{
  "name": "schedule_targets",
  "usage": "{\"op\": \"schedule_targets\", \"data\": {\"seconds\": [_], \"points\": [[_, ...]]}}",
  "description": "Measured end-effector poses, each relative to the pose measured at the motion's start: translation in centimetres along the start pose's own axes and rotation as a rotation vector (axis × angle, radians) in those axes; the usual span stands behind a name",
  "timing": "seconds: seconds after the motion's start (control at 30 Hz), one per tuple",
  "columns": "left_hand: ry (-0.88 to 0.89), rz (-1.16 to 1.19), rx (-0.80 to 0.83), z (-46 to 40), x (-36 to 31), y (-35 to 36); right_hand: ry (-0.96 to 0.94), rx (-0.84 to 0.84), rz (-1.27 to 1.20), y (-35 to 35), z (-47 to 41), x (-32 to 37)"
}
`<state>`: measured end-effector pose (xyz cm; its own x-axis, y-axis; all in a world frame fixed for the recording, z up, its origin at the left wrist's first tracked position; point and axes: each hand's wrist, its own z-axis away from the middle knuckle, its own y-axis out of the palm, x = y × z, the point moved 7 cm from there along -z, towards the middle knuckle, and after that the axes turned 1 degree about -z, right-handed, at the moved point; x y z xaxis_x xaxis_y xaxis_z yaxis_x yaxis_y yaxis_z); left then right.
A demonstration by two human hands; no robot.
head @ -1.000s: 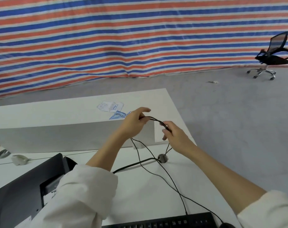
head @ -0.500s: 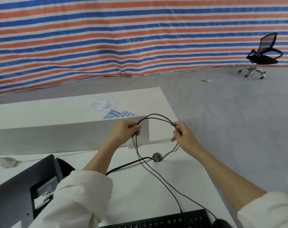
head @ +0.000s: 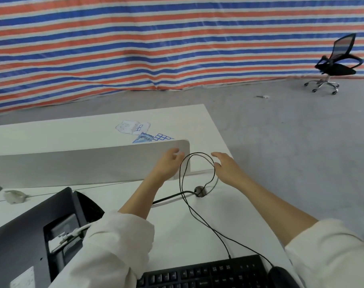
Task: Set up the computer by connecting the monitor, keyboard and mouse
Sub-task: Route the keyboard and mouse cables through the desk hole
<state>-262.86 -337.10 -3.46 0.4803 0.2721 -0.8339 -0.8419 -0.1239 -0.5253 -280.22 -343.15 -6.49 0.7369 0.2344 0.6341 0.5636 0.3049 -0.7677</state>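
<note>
Above white desk [head: 197, 229], cable loop [head: 194, 157] arches between left hand [head: 168, 165] and right hand [head: 227, 169].

No text can be read anywhere. The white sticker [head: 22, 277] on the back of the monitor [head: 21, 242] is too blurred. The legends on the keyboard [head: 204, 274] keys are blurred too.

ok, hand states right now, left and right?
Left hand: open, holding nothing.
Right hand: open; thin black cable loop lies against its fingers.

Both hands let go: left hand [head: 168, 165] and right hand [head: 227, 169] now spread open, cable loop [head: 197, 157] standing free between them.
</note>
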Motion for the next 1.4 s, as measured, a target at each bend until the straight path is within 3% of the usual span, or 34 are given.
{"op": "schedule_targets", "data": {"seconds": [0.33,0.53,0.73,0.87,1.07,1.17,1.27,1.4], "points": [[-0.049,-0.081,-0.015,2.5,3.1,2.0,0.121,0.082,-0.067,2.6,3.3,-2.8],[-0.144,-0.044,0.046,5.8,6.7,6.5,0.178,0.310,-0.111,11.7,6.9,-5.3],[-0.192,-0.139,-0.023,7.4,10.6,4.8,0.321,0.457,-0.347,17.6,7.3,-5.2],[-0.198,-0.209,0.026,7.0,12.4,4.6,0.358,0.386,-0.449,18.6,5.0,-4.2],[-0.249,-0.010,0.065,6.1,12.1,6.4,0.196,-0.124,-0.290,12.7,5.1,-2.6],[-0.150,-0.030,-0.028,3.8,10.1,7.5,0.129,-0.281,-0.344,8.7,5.9,-3.1],[0.019,-0.051,-0.090,1.3,6.8,8.2,0.080,-0.302,-0.390,5.8,6.2,-4.0],[0.234,-0.238,0.052,-1.9,2.9,10.2,0.077,-0.248,-0.496,4.3,7.1,-4.4]]}}
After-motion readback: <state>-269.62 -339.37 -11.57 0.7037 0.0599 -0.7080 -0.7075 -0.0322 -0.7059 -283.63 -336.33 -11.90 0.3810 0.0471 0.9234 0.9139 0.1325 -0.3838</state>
